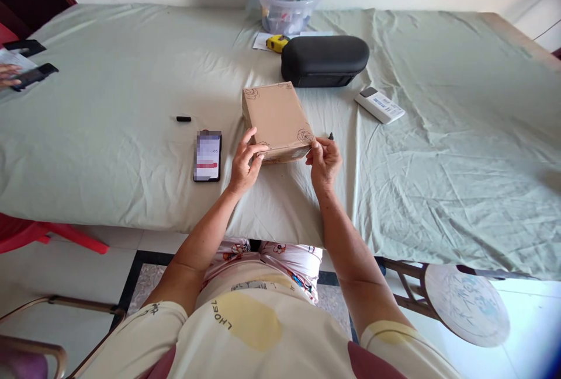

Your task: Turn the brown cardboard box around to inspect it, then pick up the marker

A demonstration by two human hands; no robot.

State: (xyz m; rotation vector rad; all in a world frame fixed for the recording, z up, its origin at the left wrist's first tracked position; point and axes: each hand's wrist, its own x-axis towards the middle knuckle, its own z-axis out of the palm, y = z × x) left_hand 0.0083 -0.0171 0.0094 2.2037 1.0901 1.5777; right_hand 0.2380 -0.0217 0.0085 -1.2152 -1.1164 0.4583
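Observation:
A brown cardboard box (pixel 280 113) lies on the cloth-covered table in front of me, with dark swirling flower drawings at its corners. My left hand (pixel 246 163) grips its near left corner, fingers on the top and side. At the near right corner, my right hand (pixel 325 160) is closed, thumb and forefinger together against the edge of the box. From behind those fingers sticks the dark end of a black pen (pixel 331 136); most of it is hidden. To the left lies a small black pen cap (pixel 183 119), above a lit phone (pixel 207 156).
Behind the box are a black zipped case (pixel 325 61), a yellow tape measure (pixel 277 43) and a clear plastic tub (pixel 287 14) of bottles. A white power bank (pixel 379 105) lies right. Another person's hand (pixel 7 74) holds a phone at far left. A round stool (pixel 467 304) stands below.

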